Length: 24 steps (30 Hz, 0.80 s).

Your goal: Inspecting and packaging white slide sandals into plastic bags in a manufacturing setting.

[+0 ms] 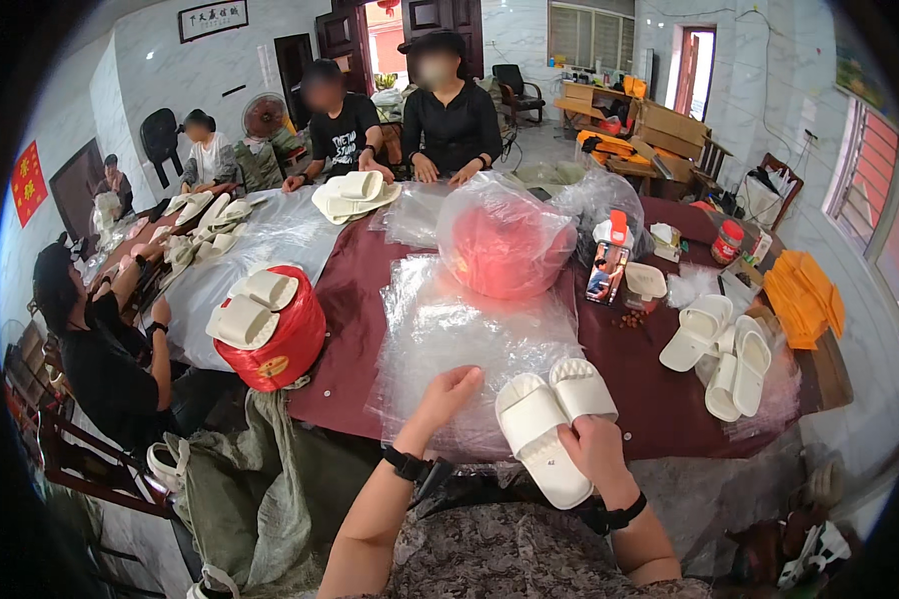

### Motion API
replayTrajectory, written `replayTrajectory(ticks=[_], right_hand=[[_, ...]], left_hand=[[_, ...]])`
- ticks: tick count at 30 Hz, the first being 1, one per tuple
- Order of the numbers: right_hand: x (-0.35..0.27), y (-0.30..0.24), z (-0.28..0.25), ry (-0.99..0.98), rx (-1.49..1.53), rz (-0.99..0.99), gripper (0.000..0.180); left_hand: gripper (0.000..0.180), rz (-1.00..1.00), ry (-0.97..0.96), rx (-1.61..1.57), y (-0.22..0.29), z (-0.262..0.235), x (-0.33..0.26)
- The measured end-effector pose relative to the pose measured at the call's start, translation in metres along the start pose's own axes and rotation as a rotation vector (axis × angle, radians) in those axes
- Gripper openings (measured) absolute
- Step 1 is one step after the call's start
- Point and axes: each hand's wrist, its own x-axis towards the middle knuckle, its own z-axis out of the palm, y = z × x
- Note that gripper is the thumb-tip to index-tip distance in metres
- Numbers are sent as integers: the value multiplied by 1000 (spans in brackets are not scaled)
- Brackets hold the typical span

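Observation:
My right hand [597,449] grips a pair of cream slide slippers [534,424] near the table's front edge, soles overlapping and toes pointing away from me. To its left, my left hand [451,391] hovers over or rests on a spread stack of clear plastic bags [469,329]. Its fingers are pressed together; whether a bag edge is pinched in them cannot be made out. Behind the stack stands a big red roll [509,245] wrapped in clear plastic. Another slipper pair [255,304] lies on a red bundle [280,349] to the left.
More slippers [734,364] lie at right beside orange bags [804,299]. A phone [606,272] stands upright near a red-lidded jar [727,242]. Slippers [355,195] sit at the far edge, where co-workers [449,125] stand; another person [105,339] sits at left. A green sack [240,489] hangs by the table.

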Motion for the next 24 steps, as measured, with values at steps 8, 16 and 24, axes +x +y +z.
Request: replayTrajectory(ticks=[8,16,24], right_hand=[[7,-4,7,7,-115,-2,27],[35,-28,16,-60,-159,-201,31],[71,-10,45,-70,-176,-73,30]], left_hand=[[56,562,24,609,46,14,-35],[46,757,29,811,57,27,-36],[47,740,-50,779,68,29,-45]])
